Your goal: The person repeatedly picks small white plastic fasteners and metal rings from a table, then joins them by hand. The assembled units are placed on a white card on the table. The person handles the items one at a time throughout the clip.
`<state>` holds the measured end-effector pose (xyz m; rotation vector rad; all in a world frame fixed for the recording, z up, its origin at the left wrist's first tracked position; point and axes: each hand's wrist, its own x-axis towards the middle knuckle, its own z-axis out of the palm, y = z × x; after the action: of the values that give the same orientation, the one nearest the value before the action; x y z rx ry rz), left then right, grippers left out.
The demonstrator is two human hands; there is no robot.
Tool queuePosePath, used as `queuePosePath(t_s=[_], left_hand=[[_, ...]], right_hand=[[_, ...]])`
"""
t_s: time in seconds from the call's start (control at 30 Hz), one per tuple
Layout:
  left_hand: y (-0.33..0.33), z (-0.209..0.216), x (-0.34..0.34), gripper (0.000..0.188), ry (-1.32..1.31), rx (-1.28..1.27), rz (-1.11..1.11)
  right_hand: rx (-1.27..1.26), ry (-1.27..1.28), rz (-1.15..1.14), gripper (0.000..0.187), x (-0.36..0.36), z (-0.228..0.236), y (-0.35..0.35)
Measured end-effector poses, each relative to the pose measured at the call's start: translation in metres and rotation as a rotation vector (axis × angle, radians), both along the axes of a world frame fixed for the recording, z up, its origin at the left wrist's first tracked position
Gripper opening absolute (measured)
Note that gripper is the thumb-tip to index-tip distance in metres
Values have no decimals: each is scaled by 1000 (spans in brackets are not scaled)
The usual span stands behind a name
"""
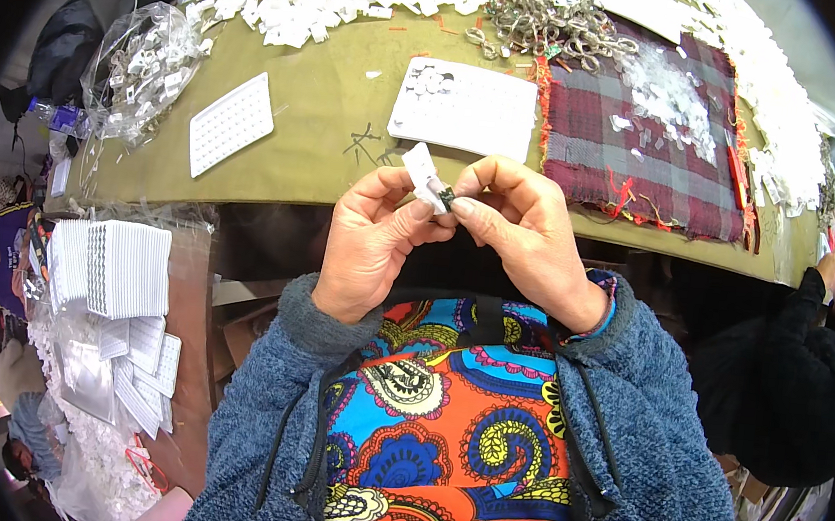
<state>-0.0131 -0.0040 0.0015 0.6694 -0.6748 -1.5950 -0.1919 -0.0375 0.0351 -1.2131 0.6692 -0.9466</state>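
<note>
I'm looking down through the head camera, both hands out front over the near edge of the desk (328, 91). The left hand (364, 240) is pinching a small white piece (419, 166) in its fingertips, piece tilting up and left. The right hand (531, 233) is closing thumb and forefinger on a small dark part (447, 197) right at the white piece's lower end; I can't tell if the two are joined. Fingers are narrow on both sides, hands nearly touching.

Beyond them a white tray (492, 115) is lying flat, holding round pieces at its upper left. A second white tray (233, 124) is sitting farther left, at an angle. Checked cloth (590, 142) is lying to the right, carrying loose translucent bits (670, 96). Grey cables (532, 12) are heaping up at the far side.
</note>
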Motion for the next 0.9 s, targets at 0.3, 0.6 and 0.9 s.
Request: queuePosePath(t_s=[0.3,0.6,0.9], left_hand=[[0,2,-3,22,-18,25,-59],[-4,-2,4,18,61,55,-26],[-2,-3,5,16,170,42,-69]], right_hand=[[8,126,-52,7,-6,-4,-7],[-730,459,-198,23,6,-2,1],[-750,373,-327,22,11,-10,2]])
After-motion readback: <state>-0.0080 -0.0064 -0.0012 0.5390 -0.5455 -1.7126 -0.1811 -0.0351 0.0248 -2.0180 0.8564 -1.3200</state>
